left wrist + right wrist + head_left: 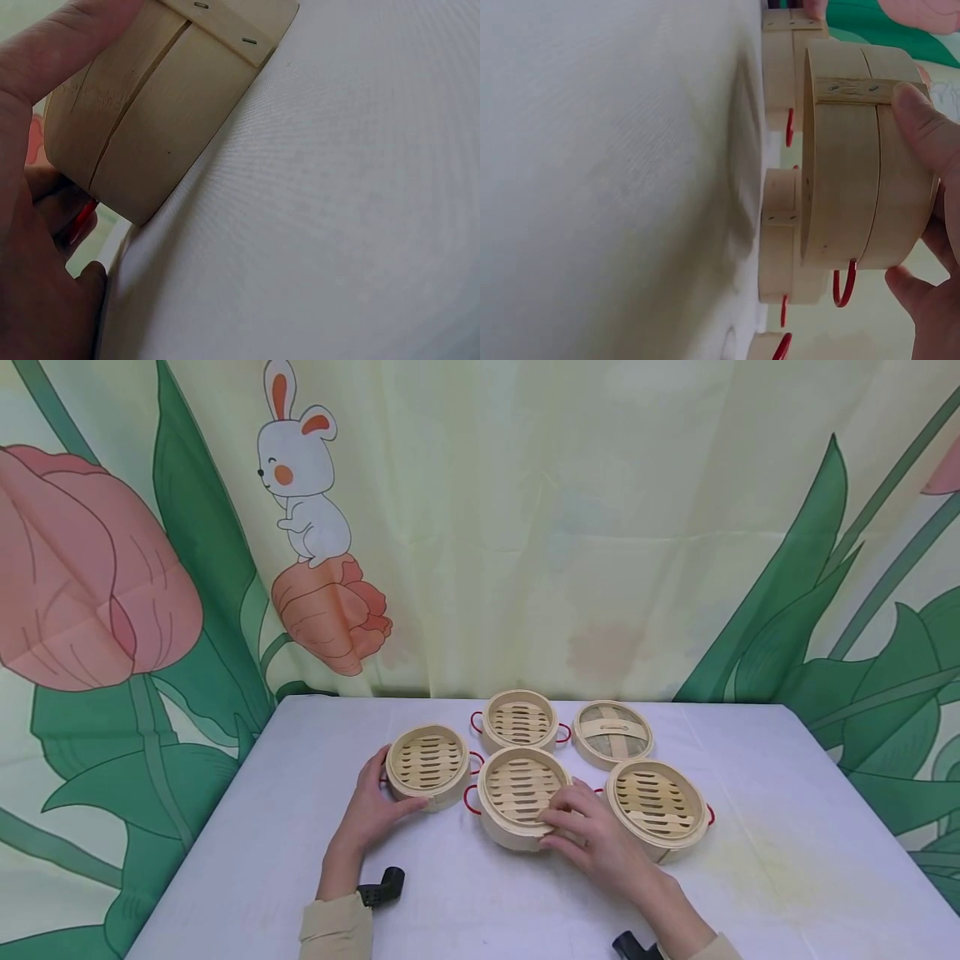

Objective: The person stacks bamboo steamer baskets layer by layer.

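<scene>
My left hand (373, 808) holds a small round bamboo steamer basket (427, 762) by its left side, thumb at the front. That basket's stapled wall (172, 112) stands on the cloth in the left wrist view, with a bit of red handle among the fingers. My right hand (600, 837) grips the right rim of a second steamer basket (517, 789), thumb on its wall. In the right wrist view this basket (847, 180) hangs slightly above the table, its bottom edge apart from the cloth. Both baskets have slatted bottoms and red handles.
A third steamer basket (517, 718) stands behind, and another basket (656, 802) stands to the right of my right hand. A woven bamboo lid (613, 732) with a strap handle lies at the back right. White cloth (247, 860) covers the table; a printed curtain (525, 527) hangs behind.
</scene>
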`<action>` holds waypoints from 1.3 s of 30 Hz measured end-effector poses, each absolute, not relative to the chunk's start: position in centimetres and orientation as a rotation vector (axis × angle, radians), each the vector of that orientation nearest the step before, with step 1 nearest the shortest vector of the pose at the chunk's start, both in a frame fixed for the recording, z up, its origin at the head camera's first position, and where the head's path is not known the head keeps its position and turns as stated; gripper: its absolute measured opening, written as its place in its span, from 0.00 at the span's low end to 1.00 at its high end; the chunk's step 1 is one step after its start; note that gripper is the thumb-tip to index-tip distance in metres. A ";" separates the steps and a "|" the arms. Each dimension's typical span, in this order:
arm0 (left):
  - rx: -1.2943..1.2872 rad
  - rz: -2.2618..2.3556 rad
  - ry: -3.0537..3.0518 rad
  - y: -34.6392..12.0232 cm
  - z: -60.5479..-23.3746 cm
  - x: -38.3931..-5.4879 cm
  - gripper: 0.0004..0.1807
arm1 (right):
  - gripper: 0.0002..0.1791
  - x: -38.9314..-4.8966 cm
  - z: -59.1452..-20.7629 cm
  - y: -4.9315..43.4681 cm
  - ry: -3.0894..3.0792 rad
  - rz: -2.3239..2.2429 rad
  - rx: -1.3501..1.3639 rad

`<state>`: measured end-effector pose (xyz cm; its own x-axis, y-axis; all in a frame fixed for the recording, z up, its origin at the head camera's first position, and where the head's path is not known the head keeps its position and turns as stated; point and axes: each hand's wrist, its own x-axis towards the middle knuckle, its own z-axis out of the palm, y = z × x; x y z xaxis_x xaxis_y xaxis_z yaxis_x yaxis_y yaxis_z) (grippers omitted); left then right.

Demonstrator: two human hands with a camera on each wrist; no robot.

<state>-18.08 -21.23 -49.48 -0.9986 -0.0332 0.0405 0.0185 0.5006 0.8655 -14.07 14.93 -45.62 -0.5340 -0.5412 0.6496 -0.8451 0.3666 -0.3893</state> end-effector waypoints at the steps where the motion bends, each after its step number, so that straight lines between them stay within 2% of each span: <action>1: 0.017 -1.546 -2.677 -21.2 -49.5 -18.1 0.66 | 0.12 -14.2 -45.5 14.8 -2.193 0.993 1.218; 19: 0.016 -1.548 -2.666 -21.1 -49.6 -18.2 0.66 | 0.13 -15.4 -43.4 11.9 -2.102 0.976 1.226; 27: 0.011 -1.556 -2.657 -21.1 -49.5 -18.2 0.66 | 0.10 -16.6 -42.4 10.3 -2.021 0.992 1.267; 39: -0.010 -1.556 -2.652 -21.2 -49.5 -18.1 0.65 | 0.13 -18.1 -41.5 8.1 -1.993 0.980 1.271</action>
<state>-18.09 -21.19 -49.52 -0.9977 -0.0283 0.0609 0.0393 0.4886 0.8716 -18.14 8.12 -41.47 -0.3821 -0.4991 0.7777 -0.9207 0.2779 -0.2740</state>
